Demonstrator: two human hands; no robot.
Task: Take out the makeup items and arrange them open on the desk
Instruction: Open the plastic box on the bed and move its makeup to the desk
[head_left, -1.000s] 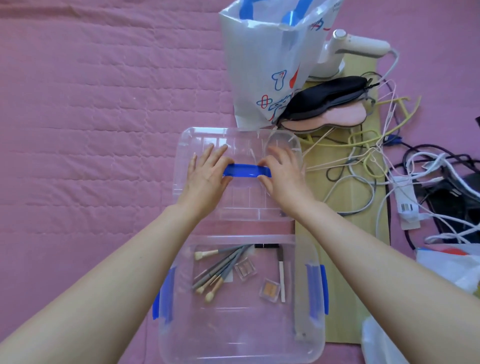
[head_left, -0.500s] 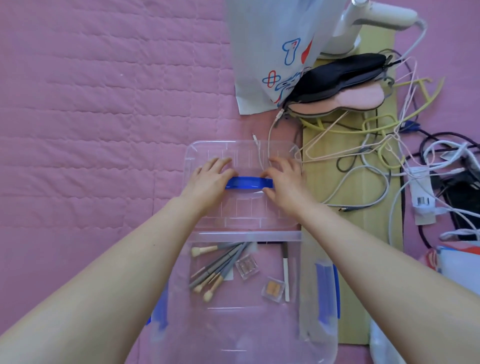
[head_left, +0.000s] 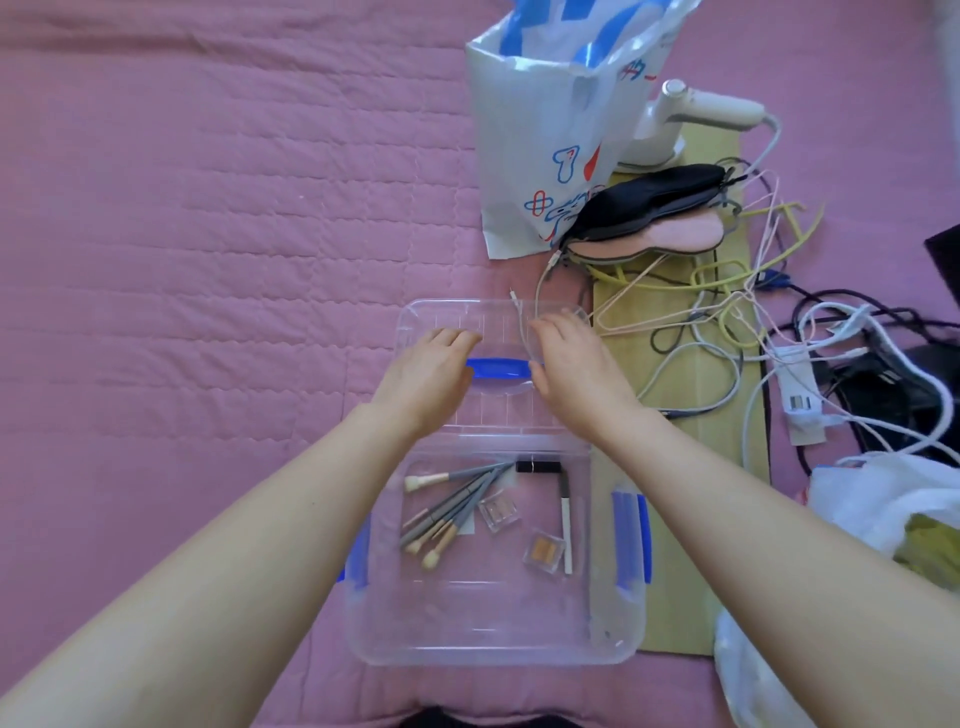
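Note:
A clear storage box (head_left: 488, 657) with blue side latches sits open on the pink quilt. Inside it lie several grey-handled makeup brushes (head_left: 452, 506), two small clear eyeshadow pots (head_left: 500, 512) (head_left: 544, 551), a black tube (head_left: 538, 466) and a white-and-black pencil (head_left: 566, 525). Just beyond the box lies its clear lid (head_left: 498, 322) with a blue handle (head_left: 497, 368). My left hand (head_left: 426, 379) and my right hand (head_left: 576, 374) are palm-down on the lid, one on each side of the handle, with fingers curled over it.
A white printed plastic bag (head_left: 545, 130) stands behind the lid. To the right, on a cardboard sheet (head_left: 701, 415), are eye masks (head_left: 654, 208), a white handheld appliance (head_left: 691, 119) and a tangle of cables (head_left: 727, 332). Another plastic bag (head_left: 883, 499) lies at the lower right.
The lid has come away from the white bag toward the box. My fingers, spread flat on it before, are now drawn together and curled.

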